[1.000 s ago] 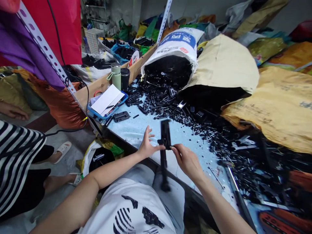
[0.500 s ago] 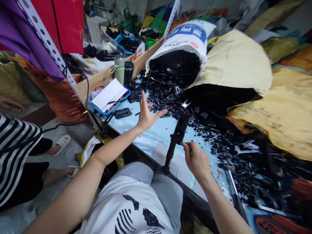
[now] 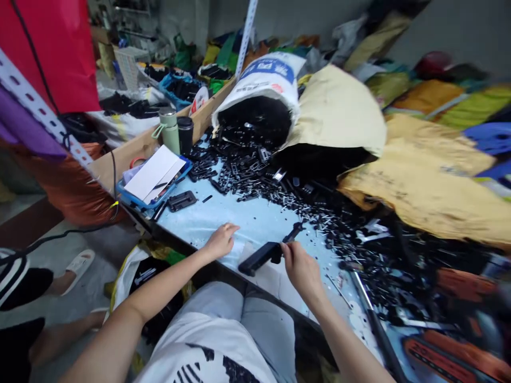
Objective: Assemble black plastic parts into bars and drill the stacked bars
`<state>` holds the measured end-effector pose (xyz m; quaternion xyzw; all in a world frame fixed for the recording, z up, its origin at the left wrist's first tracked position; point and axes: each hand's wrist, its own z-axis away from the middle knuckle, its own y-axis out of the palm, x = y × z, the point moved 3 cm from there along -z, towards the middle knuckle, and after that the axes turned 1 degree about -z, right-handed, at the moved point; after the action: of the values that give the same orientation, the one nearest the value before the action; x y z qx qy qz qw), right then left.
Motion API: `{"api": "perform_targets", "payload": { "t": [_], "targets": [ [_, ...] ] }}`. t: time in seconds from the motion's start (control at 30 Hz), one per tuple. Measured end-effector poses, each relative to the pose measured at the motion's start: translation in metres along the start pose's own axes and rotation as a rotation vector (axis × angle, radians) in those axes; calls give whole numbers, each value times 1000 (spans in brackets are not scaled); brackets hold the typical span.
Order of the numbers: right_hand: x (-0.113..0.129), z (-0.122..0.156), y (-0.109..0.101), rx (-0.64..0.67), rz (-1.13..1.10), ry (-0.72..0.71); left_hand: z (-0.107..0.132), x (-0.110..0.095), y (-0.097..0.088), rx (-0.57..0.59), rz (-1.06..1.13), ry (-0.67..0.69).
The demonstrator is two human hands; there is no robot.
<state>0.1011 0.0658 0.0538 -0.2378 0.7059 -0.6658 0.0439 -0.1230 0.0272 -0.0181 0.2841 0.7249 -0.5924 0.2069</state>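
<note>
Grips black part (image 3: pixel 259 259) in right hand (image 3: pixel 302 267), now swung end-for-end above blue tabletop (image 3: pixel 261 218), apparently presenting wide end to half-curled, empty left hand (image 3: pixel 221 242).

The camera on that person's head peers forward and down past the lap (image 3: pixel 268 316), bottom centre, at the nearby workbench (image 3: pixel 195 226).

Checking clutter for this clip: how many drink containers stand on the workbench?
2: a green flask and, just to its right, a black cup, both beside the wooden board. Others may be hidden behind the white sack.
</note>
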Motion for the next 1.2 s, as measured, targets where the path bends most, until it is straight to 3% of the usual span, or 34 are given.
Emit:
{"api": "perform_targets", "payload": {
  "t": [0.13,0.23,0.3,0.47,0.6,0.67,0.8,0.9,1.0,1.1,1.2],
  "targets": [
    [8,3,-18,-45,-284,59,10,-30,0,-145,-5,268],
    [15,7,-23,-18,-450,71,10,-61,-8,-100,232,432],
    [20,12,-23,-20,-495,30,6,-75,-12,-46,501,338],
    [32,26,-31,-35,-510,-276,-5,-84,-12,-140,1035,-249],
    [38,33,-37,42,-609,-470,-12,-82,-8,-17,1254,-538],
    [38,31,-35,115,-736,-417,-12,-79,-8,15,1246,-586],
    [35,22,-8,357,-1053,31,-8,-76,-14,-11,1129,-537],
    [43,21,15,601,-1272,188,-5,-74,-19,-37,1030,-482],
    [51,21,25,641,-1377,197,-2,-68,-22,-22,985,-495],
    [55,20,22,529,-1325,84,-1,-59,-19,54,1038,-600],
    [59,18,8,344,-1134,-119,-4,-55,-15,162,1125,-683]
  ]
}}
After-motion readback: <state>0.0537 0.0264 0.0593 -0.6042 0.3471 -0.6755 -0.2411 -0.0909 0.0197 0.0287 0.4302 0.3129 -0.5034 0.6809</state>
